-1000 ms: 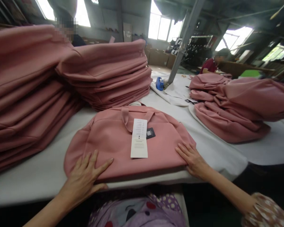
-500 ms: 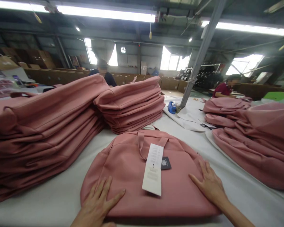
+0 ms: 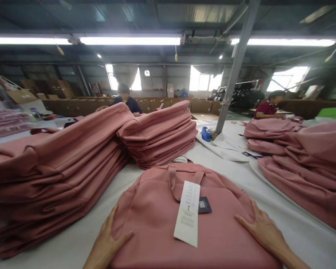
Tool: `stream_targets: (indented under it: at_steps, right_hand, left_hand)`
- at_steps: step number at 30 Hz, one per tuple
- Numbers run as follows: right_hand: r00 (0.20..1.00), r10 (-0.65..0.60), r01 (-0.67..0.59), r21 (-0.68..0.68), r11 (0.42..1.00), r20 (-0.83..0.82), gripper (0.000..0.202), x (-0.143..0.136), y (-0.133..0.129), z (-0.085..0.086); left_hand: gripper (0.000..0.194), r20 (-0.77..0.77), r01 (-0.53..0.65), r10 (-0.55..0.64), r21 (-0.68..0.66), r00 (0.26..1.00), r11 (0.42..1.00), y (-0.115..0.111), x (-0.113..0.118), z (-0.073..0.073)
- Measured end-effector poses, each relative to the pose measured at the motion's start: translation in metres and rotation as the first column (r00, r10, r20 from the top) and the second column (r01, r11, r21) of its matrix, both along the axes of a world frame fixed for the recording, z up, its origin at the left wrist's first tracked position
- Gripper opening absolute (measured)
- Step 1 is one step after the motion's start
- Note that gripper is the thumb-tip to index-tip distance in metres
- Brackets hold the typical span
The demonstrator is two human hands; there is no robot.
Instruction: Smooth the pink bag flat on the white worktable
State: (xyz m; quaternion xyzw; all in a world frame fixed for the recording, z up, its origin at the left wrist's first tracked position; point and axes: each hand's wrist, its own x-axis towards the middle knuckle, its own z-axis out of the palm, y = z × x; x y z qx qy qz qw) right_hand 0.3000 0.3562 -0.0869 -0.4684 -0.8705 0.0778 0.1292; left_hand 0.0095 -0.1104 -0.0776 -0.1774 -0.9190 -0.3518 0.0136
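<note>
A pink bag (image 3: 156,220) lies flat on the table in front of me, its two strap handles at the far end. A long white paper tag (image 3: 187,220) and a small black tag (image 3: 205,205) rest on its front. My left hand (image 3: 109,239) lies along the bag's left edge, thumb on the front and fingers stretched along the side. On the opposite edge, my right hand (image 3: 264,231) is spread the same way, thumb pointing inward. Both hands touch the bag without visibly closing on it. The bag's near edge falls outside the view.
Tall stacks of pink bags stand at left (image 3: 58,168) and centre back (image 3: 159,138). More pink bags (image 3: 305,168) are heaped at right. A blue tape dispenser (image 3: 205,134) sits by a metal post (image 3: 232,82). Two people work beyond the table (image 3: 221,168).
My hands have shifted from the bag's front outward to its side edges. The view has tilted upward, so the bag and stacks sit lower in it.
</note>
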Motion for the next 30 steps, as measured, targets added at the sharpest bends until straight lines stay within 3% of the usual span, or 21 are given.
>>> stream_targets:
  at_steps: [3,8,10,14,16,19,22,25,27,30]
  right_hand:
    - [1.0,0.029,-0.029,0.015,0.999,-0.002,0.097,0.005,0.002,0.005]
    - [0.996,0.082,-0.082,0.014,0.997,0.032,0.103,0.039,0.002,0.008]
    - [0.995,0.08,-0.081,0.019,0.997,0.056,0.102,0.051,-0.004,0.008]
    - [0.992,0.058,-0.072,0.117,0.991,0.114,0.1,0.052,-0.021,0.017]
    - [0.982,0.131,-0.161,0.239,0.958,0.136,0.09,0.047,-0.029,0.025]
    - [0.903,0.399,-0.43,0.329,0.841,0.161,0.071,0.04,-0.043,0.04]
    - [0.72,0.67,-0.693,0.134,0.709,0.178,0.058,0.036,-0.064,0.054]
    - [0.552,0.809,-0.803,-0.132,0.581,0.201,0.059,0.025,-0.088,0.059]
    - [0.529,0.813,-0.799,-0.182,0.574,0.242,0.066,0.014,-0.097,0.054]
    - [0.563,0.762,-0.776,-0.114,0.621,0.319,0.07,-0.005,-0.096,0.038]
  left_hand:
    - [0.089,0.217,-0.05,0.044,0.023,0.975,0.998,-0.002,0.012,0.014]
    - [0.071,0.284,-0.039,0.057,-0.068,0.957,0.997,-0.017,0.046,0.014]
    - [0.078,0.221,-0.039,0.058,-0.088,0.973,0.995,-0.019,0.054,0.008]
    - [0.094,-0.09,0.016,-0.02,-0.044,0.996,0.999,-0.01,0.052,0.002]
    - [0.09,-0.137,0.072,-0.078,-0.045,0.988,0.996,-0.006,0.047,0.003]
    - [0.088,-0.105,0.127,-0.133,-0.065,0.986,0.99,-0.003,0.041,0.01]
    - [0.089,-0.06,0.157,-0.162,-0.088,0.985,0.984,-0.001,0.038,0.021]
    - [0.094,0.025,0.186,-0.184,-0.108,0.983,0.977,0.004,0.034,0.033]
    - [0.098,0.091,0.198,-0.186,-0.133,0.978,0.971,0.008,0.031,0.039]
    - [0.099,0.132,0.209,-0.187,-0.177,0.973,0.962,0.014,0.03,0.045]
